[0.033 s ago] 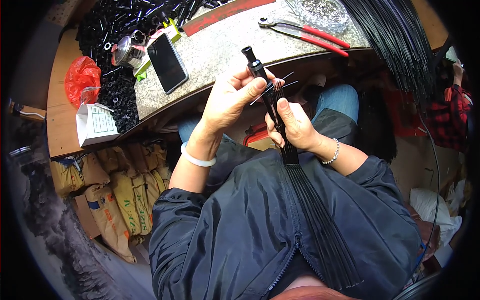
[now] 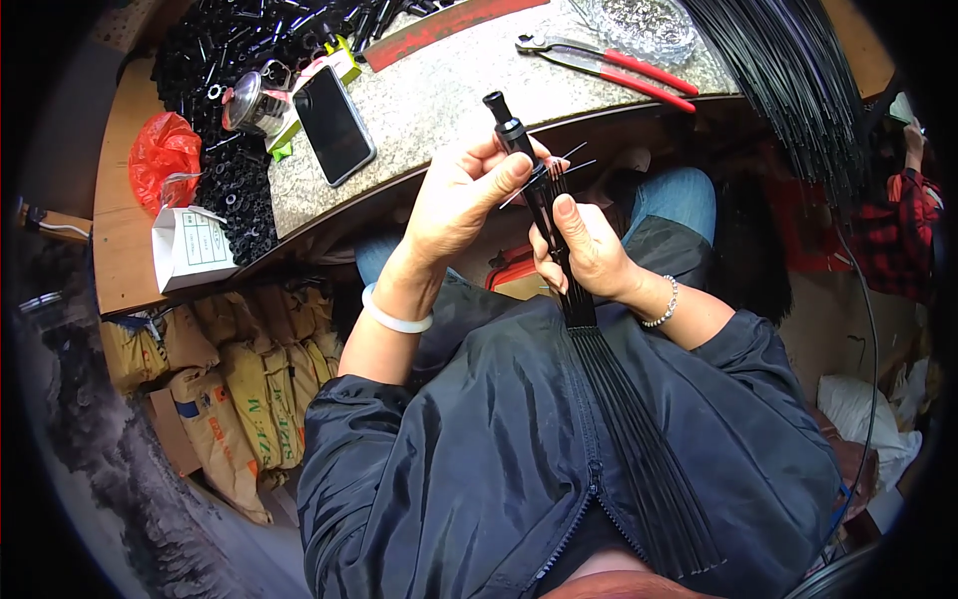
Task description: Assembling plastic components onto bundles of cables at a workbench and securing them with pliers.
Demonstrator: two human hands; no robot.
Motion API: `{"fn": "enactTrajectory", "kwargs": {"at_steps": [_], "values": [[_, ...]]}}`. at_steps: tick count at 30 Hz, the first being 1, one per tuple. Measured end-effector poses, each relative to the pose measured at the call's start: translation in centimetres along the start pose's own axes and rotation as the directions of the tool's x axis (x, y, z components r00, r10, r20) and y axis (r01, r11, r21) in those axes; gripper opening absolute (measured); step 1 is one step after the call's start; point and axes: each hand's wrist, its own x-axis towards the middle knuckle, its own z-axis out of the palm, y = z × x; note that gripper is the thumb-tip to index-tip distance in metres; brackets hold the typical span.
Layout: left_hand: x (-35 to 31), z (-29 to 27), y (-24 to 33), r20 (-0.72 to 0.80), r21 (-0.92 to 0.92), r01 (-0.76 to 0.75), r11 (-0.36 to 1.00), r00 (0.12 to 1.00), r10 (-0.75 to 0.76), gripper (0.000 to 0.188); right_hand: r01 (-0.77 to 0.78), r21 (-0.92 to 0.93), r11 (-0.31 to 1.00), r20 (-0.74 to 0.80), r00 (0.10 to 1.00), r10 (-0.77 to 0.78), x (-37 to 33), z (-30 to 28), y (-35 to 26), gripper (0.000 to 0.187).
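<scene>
A black umbrella frame (image 2: 512, 132), as it appears, stands tilted between my hands, with a round stepped knob at its upper end. Thumb and fingers of my left hand (image 2: 461, 192) are closed round it just below this knob. Lower down, my right hand (image 2: 596, 252) grips the same frame, its thumb pressed along the thin rods. Several thin metal wires (image 2: 573, 168) stick out sideways between the two hands. From below my right hand a bundle of slim black ribs (image 2: 639, 429) fans out across my dark jacket. My fingers hide the joints.
Red-handled pliers (image 2: 624, 72), a phone (image 2: 334, 126), a red strip (image 2: 449, 32) and a glass dish (image 2: 644, 28) lie on the worktop. Small black parts (image 2: 235, 200) heap at left beside a white box (image 2: 195, 248). Long black rods (image 2: 788, 90) overhang the right edge. Another person's checked sleeve (image 2: 898, 235) shows far right.
</scene>
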Motion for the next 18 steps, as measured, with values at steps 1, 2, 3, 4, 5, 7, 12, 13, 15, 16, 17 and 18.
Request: {"fn": "enactTrajectory", "kwargs": {"at_steps": [1, 2, 3, 4, 5, 7, 12, 13, 15, 16, 17, 18], "values": [[0.0, 0.0, -0.1, 0.001, 0.0, 0.0, 1.0, 1.0, 0.0, 0.03, 0.0, 0.0, 1.0, -0.001, 1.0, 0.0, 0.0, 0.0, 0.0, 0.063], [-0.1, -0.1, -0.2, -0.006, 0.017, 0.008, 1.0, 1.0, -0.008, 0.031, 0.007, -0.001, 1.0, 0.003, 1.0, -0.007, 0.0, 0.0, 0.0, 0.063], [-0.3, -0.1, -0.3, -0.013, 0.033, 0.016, 0.999, 1.0, -0.015, 0.032, 0.013, -0.004, 1.0, 0.008, 1.0, -0.013, -0.1, 0.0, -0.1, 0.063], [-0.4, 0.1, -0.2, -0.015, 0.032, 0.015, 0.999, 1.0, -0.014, 0.032, 0.012, -0.005, 1.0, 0.009, 1.0, -0.012, -0.1, 0.2, -0.2, 0.063], [-0.6, 0.3, 0.1, -0.003, -0.011, -0.001, 1.0, 1.0, 0.001, 0.035, 0.006, 0.002, 1.0, -0.004, 1.0, -0.006, -0.2, 0.4, -0.5, 0.062], [-1.2, 1.0, 0.5, 0.002, -0.06, -0.023, 0.998, 1.0, 0.023, 0.039, -0.005, 0.001, 1.0, -0.015, 1.0, 0.005, -0.3, 0.4, -0.5, 0.062], [-2.2, 2.4, 0.9, -0.047, 0.192, -0.09, 0.977, 0.994, 0.101, 0.051, 0.06, -0.069, 0.996, 0.054, 0.997, -0.056, -0.4, -0.4, 0.7, 0.064], [-2.2, 2.4, 1.0, -0.065, 0.253, -0.072, 0.965, 0.994, 0.091, 0.049, 0.074, -0.05, 0.996, 0.073, 0.995, -0.07, -0.2, -0.4, 0.7, 0.064], [-2.2, 2.6, 1.0, -0.1, 0.221, -0.071, 0.973, 0.99, 0.095, 0.043, 0.02, -0.027, 0.999, 0.053, 0.998, -0.019, -0.3, -0.3, 0.4, 0.065], [-2.0, 2.4, 0.8, -0.09, 0.198, -0.109, 0.974, 0.988, 0.128, 0.042, 0.021, -0.01, 1.0, 0.071, 0.997, -0.02, -0.2, -0.4, 0.6, 0.064], [-1.9, 2.2, 0.7, -0.08, 0.176, -0.147, 0.974, 0.983, 0.163, 0.04, 0.022, 0.007, 1.0, 0.088, 0.996, -0.022, -0.1, -0.5, 0.7, 0.064], [-2.0, 2.0, 1.1, -0.07, 0.1, -0.057, 0.993, 0.995, 0.065, 0.039, 0.019, 0.004, 1.0, 0.093, 0.996, -0.019, 0.0, -0.6, 0.6, 0.064]]}}
